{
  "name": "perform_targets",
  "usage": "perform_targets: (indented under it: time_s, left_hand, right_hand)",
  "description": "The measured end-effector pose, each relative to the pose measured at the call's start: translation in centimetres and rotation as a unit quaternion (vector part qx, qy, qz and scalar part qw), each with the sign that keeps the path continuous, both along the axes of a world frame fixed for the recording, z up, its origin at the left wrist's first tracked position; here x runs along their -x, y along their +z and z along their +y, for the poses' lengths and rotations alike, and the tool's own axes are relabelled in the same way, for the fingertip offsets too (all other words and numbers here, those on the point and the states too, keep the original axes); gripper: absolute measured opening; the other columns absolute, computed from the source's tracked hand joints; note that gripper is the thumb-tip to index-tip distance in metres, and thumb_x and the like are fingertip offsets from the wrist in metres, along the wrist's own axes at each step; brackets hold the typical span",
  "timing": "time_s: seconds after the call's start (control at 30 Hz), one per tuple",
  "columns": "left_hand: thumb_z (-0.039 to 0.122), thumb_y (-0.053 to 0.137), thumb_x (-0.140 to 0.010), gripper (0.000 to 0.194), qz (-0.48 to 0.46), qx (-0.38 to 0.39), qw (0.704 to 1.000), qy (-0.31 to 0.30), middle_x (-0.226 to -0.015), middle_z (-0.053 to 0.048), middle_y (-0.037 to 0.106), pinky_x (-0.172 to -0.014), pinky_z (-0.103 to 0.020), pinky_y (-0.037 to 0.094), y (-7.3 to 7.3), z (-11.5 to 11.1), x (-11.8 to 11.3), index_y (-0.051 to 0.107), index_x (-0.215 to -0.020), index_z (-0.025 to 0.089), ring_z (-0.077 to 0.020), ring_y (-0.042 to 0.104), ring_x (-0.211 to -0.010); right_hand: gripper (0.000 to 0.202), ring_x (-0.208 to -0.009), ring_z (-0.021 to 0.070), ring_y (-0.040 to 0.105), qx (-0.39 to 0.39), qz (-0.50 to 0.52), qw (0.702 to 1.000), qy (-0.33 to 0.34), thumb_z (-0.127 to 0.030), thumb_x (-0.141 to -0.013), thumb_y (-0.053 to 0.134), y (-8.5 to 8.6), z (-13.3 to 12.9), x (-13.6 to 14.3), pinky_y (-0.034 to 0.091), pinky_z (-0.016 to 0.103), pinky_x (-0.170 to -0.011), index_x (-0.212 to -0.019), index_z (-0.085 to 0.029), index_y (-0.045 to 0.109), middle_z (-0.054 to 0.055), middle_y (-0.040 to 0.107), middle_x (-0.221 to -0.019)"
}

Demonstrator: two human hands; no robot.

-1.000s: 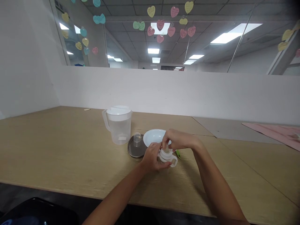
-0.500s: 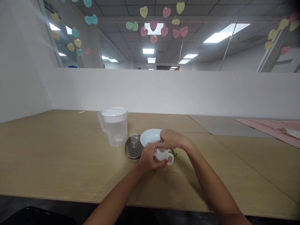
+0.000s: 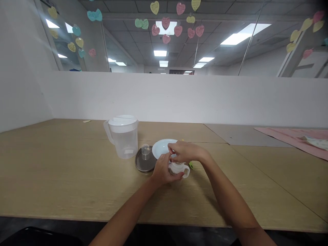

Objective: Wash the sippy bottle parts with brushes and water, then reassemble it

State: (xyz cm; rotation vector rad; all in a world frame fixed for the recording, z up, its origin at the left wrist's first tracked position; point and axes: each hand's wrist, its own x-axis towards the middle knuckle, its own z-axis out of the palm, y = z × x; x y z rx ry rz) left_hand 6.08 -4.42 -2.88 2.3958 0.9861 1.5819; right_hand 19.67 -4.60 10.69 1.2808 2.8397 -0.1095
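My left hand is closed around a baby bottle with a clear body and a white handled collar. The collar's loop handle points right. Just above the bottle, my right hand has its fingers bent and pinched together near the left fingertips; whatever they hold is hidden. Behind both hands lies a white bowl, partly covered by the right hand. Left of it, a small clear domed cap stands on a dark round tray. A green item shows beside the bottle, mostly hidden.
A translucent lidded pitcher stands behind the tray on the left. A pink cloth with a white item lies at the far right, by a grey mat. The wooden table meets a white wall at the back.
My right hand's fingers have shifted slightly left and curled more above the bottle. My left hand keeps its hold. The whole view has shifted slightly.
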Motion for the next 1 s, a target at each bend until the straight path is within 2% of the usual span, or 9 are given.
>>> perform_targets:
  time_s: [0.1,0.27,0.5,0.7,0.83,0.93,1.0]
  left_hand:
    - [0.053,0.067,-0.059,0.061,0.022,-0.002,1.0,0.015,-0.087,-0.008,0.059,-0.071,-0.037,0.047,0.1,-0.1,-0.3,0.048,-0.104,0.016,-0.023,0.057,-0.078]
    - [0.052,0.064,-0.063,0.054,0.029,-0.007,0.999,0.026,-0.087,-0.008,0.06,-0.069,-0.036,0.049,0.3,-0.5,-0.5,0.047,-0.099,0.016,-0.0217,0.058,-0.077]
    - [0.054,0.065,-0.063,0.056,0.033,-0.004,0.999,0.028,-0.089,-0.008,0.06,-0.07,-0.036,0.049,0.2,-0.5,-0.3,0.048,-0.099,0.016,-0.0218,0.058,-0.079]
    - [0.058,0.055,-0.073,0.055,0.069,-0.025,0.997,-0.015,-0.096,-0.009,0.06,-0.081,-0.038,0.046,0.5,-0.4,0.7,0.05,-0.108,0.016,-0.024,0.057,-0.089]
    - [0.055,0.047,-0.079,0.057,0.071,-0.053,0.994,-0.058,-0.107,-0.013,0.058,-0.085,-0.04,0.043,0.5,-0.2,1.0,0.045,-0.119,0.014,-0.0265,0.055,-0.097]
    - [0.053,0.043,-0.082,0.055,0.031,-0.043,0.996,-0.07,-0.111,-0.014,0.057,-0.086,-0.041,0.043,0.4,-0.1,1.1,0.043,-0.121,0.014,-0.0267,0.054,-0.101]
    - [0.05,0.038,-0.085,0.048,-0.023,-0.032,0.998,-0.056,-0.106,-0.012,0.059,-0.085,-0.039,0.043,0.4,0.3,1.4,0.048,-0.115,0.015,-0.0249,0.055,-0.099]
  right_hand:
    - [0.011,-0.064,0.0145,0.051,-0.024,-0.03,0.999,0.01,-0.022,-0.075,0.047,-0.4,0.2,0.2,0.028,0.023,-0.049,-0.085,-0.018,0.048,0.005,0.06,-0.08]
    - [0.011,-0.064,0.0146,0.053,-0.009,-0.043,0.999,0.016,-0.02,-0.074,0.047,-0.3,0.4,0.3,0.03,0.022,-0.047,-0.085,-0.018,0.047,0.006,0.061,-0.08]
    - [0.017,-0.039,0.0067,0.045,0.103,-0.011,0.995,-0.005,-0.017,-0.075,0.044,0.2,0.5,0.0,0.032,0.02,-0.036,-0.092,-0.019,0.044,0.004,0.061,-0.086]
    - [0.025,-0.037,0.0107,0.049,0.149,0.041,0.987,-0.045,-0.034,-0.08,0.047,0.0,0.8,-0.3,0.037,0.02,-0.038,-0.1,-0.019,0.043,-0.003,0.055,-0.057]
    - [0.029,-0.037,0.0112,0.05,0.167,0.055,0.983,-0.052,-0.034,-0.075,0.054,0.1,0.9,-0.3,0.037,0.02,-0.037,-0.098,-0.019,0.045,-0.004,0.052,-0.054]
    - [0.029,-0.038,0.012,0.051,0.164,0.057,0.983,-0.054,-0.034,-0.074,0.055,0.3,0.7,-0.3,0.038,0.021,-0.037,-0.097,-0.019,0.047,-0.004,0.053,-0.053]
    - [0.033,-0.039,0.0123,0.051,0.162,0.061,0.983,-0.06,-0.034,-0.073,0.057,0.5,0.6,-0.4,0.038,0.021,-0.038,-0.1,-0.019,0.047,-0.004,0.053,-0.053]
